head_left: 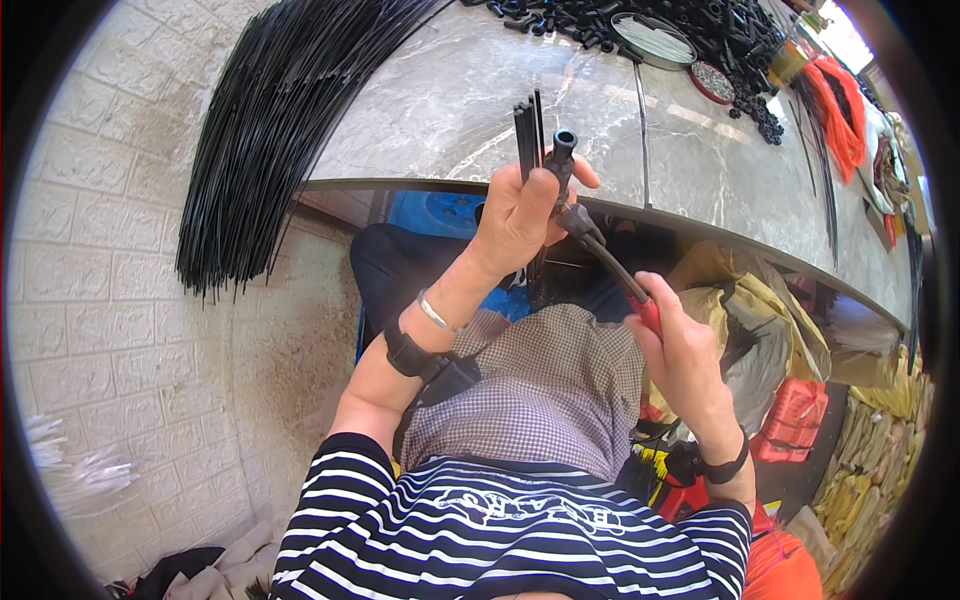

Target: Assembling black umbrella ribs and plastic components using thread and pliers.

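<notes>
My left hand [522,215] is raised at the table's near edge, its fingers closed round several thin black rods [527,140] and a black tubular fitting [563,150]. The fitting's round open end points up, beside the rods. My right hand [678,345] is wrapped round the red grip of a hammer [618,268] with a dark shaft. Its dark head is right by the fingers of my left hand; whether it touches the fitting or the rods I cannot tell. The lower ends of the rods run down below my left hand, partly hidden by it.
A big bundle of black rods [265,150] hangs over the left end of the grey marbled table [440,110]. Black fittings [715,35] lie heaped at the back, by a round tin [652,40] and a red dish [712,83]. A red case [790,420] stands at lower right.
</notes>
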